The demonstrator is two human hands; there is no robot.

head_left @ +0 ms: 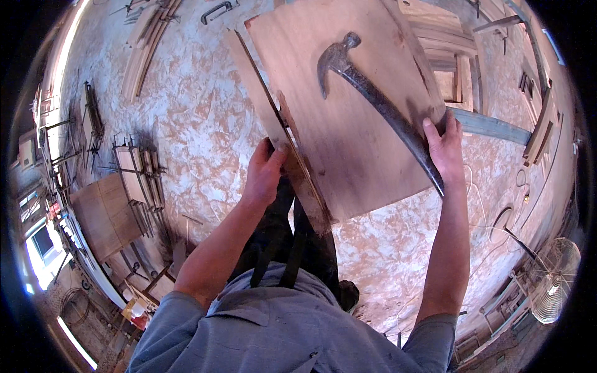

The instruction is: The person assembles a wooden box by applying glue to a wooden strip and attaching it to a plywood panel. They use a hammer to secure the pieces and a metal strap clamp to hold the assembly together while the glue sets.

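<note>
A broad wooden panel (348,155) is in front of me, tilted in view. A claw hammer (380,104) lies across its face, head toward the far side and dark handle slanting down to the right edge. Along the panel's left side runs a narrow wooden strip (301,183), with a thin dark gap between the two. My left hand (264,171) is closed around the strip, thumb on top. My right hand (444,146) grips the panel's right edge beside the hammer handle, thumb above and fingers mostly hidden beneath.
A clamp (216,12) lies on the mottled floor (193,118) beyond. Long boards (149,46) stand at far left, clamped panels (140,174) at left. Wooden frames (444,56) are at far right. A wire-cage fan (553,283) stands at lower right, near loose cables (488,233).
</note>
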